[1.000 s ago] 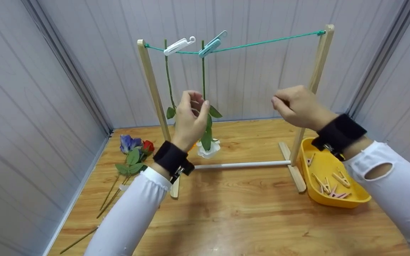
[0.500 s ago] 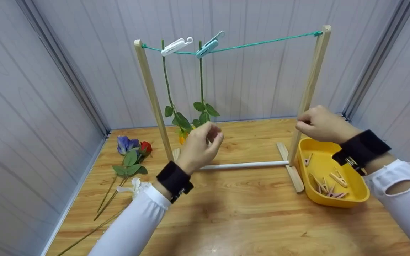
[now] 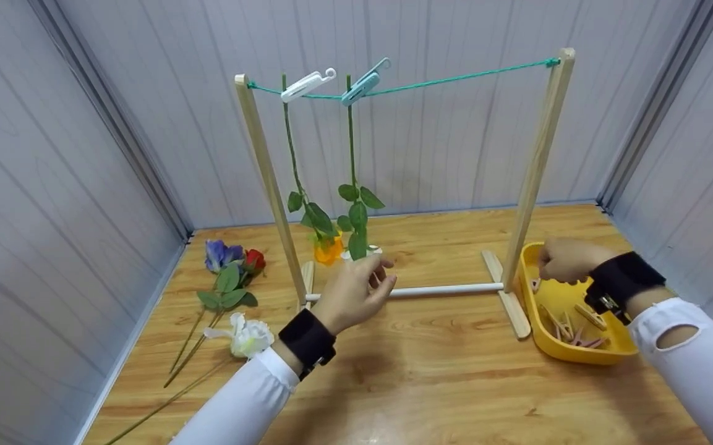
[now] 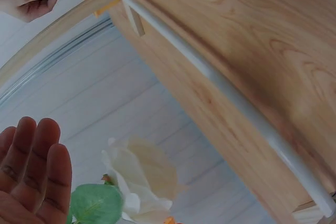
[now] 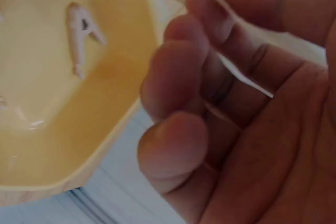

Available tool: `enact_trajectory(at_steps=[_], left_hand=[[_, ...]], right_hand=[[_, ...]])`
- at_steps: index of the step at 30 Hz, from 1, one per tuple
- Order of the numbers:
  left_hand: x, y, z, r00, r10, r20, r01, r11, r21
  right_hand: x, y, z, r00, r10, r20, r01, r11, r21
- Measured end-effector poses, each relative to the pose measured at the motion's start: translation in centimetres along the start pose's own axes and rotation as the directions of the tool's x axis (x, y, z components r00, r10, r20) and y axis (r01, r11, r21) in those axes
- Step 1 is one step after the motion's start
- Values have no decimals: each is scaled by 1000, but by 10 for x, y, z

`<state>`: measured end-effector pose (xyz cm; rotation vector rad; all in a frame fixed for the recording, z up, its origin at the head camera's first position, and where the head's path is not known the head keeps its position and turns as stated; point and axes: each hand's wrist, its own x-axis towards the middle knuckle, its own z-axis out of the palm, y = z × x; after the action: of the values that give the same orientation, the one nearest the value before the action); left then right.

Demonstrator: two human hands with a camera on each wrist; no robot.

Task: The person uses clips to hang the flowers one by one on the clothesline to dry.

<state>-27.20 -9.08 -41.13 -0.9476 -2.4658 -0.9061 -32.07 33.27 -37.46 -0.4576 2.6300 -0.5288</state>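
Note:
In the head view my left hand (image 3: 354,295) is in front of the hanging flowers, its fingers loosely bent and holding nothing. Just behind it, a white rose (image 4: 144,179) hangs head down from a blue clothespin (image 3: 361,89). An orange flower (image 3: 329,249) hangs beside it from a white clothespin (image 3: 305,86). My right hand (image 3: 569,259) is over the back of the yellow bin (image 3: 585,357), fingers relaxed and nothing between them. Close to that hand, a pale pink clothespin (image 5: 79,38) lies in the bin; several more clothespins (image 3: 579,334) lie nearer the front.
A green cord (image 3: 455,79) runs between two wooden posts (image 3: 542,167), joined low down by a white bar (image 3: 449,289). On the table's left lie a purple flower (image 3: 221,254), a red rose (image 3: 255,259) and a white flower (image 3: 250,337) with long stems.
My right hand has moved right and down, from in front of the right post to over the yellow bin. My left hand has lowered away from the hanging stems.

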Motion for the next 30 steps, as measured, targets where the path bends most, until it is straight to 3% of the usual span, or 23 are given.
enact_trajectory(at_steps=[7, 16, 23, 30], left_hand=[[-9, -2, 4, 993, -70, 94, 70, 998, 6], [-14, -1, 5, 996, -63, 67, 61, 997, 38], [-20, 0, 10, 991, -85, 100, 83, 996, 19], [-24, 0, 13, 983, -98, 154, 99, 995, -2]], right_hand=[[16, 28, 15, 989, 103, -102, -101, 995, 24], [42, 46, 31, 963, 200, -183, -194, 980, 49], [53, 54, 39, 948, 262, -180, -237, 960, 149], [62, 61, 45, 944, 269, -192, -242, 958, 152]])
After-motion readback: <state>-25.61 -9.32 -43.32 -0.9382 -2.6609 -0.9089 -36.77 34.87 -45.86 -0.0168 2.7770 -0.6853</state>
